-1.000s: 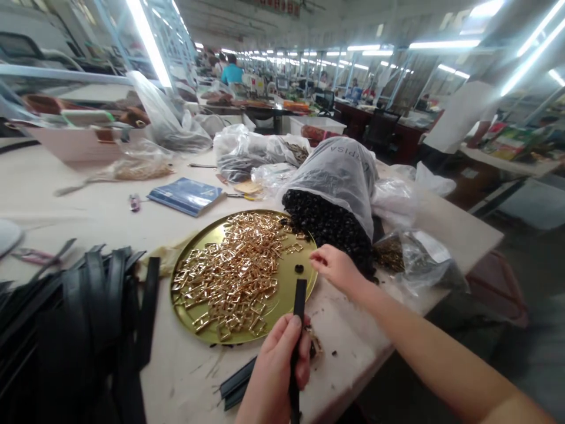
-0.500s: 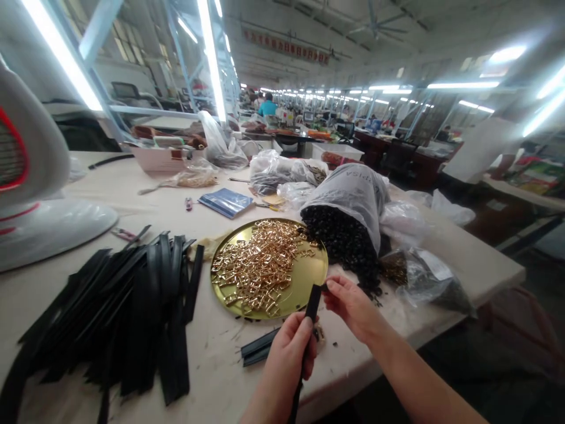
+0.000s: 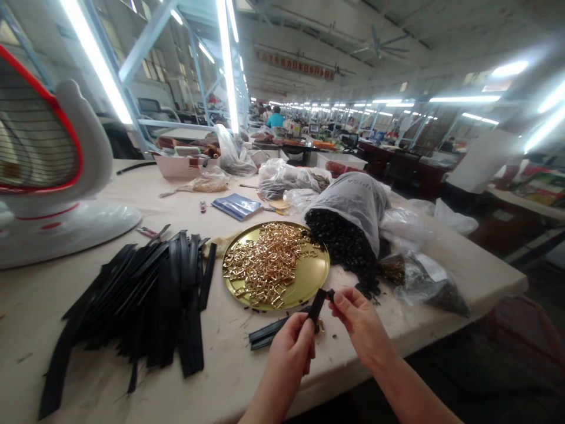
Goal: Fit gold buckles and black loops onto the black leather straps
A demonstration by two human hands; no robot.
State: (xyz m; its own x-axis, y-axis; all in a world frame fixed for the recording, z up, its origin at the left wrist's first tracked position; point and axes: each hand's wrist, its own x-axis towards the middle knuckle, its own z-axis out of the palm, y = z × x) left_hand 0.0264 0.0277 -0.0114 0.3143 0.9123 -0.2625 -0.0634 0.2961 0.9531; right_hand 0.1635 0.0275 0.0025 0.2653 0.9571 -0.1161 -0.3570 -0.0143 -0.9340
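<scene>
My left hand (image 3: 295, 341) is closed round a black strap (image 3: 316, 305), whose end sticks up past the thumb. Beside that end, my right hand (image 3: 355, 315) pinches a small black piece (image 3: 331, 295) between thumb and fingers. Just beyond the hands lies a round gold tray (image 3: 309, 274) with a heap of gold buckles (image 3: 265, 259). Two short black strips (image 3: 267, 334) rest on the table left of my left hand. A large pile of black straps (image 3: 154, 294) spreads over the left side.
A white bag (image 3: 353, 197) spills small black pieces (image 3: 338, 235) behind the tray. A fan with a red rim (image 3: 79, 141) stands at the left. A blue packet (image 3: 237, 206), plastic bags (image 3: 282, 176) and a bag at the right (image 3: 428, 280) lie about. A person in blue (image 3: 276, 119) is far off.
The view has shifted left, so more of the fan shows. My right hand and the small black piece are now slightly farther from the strap's end.
</scene>
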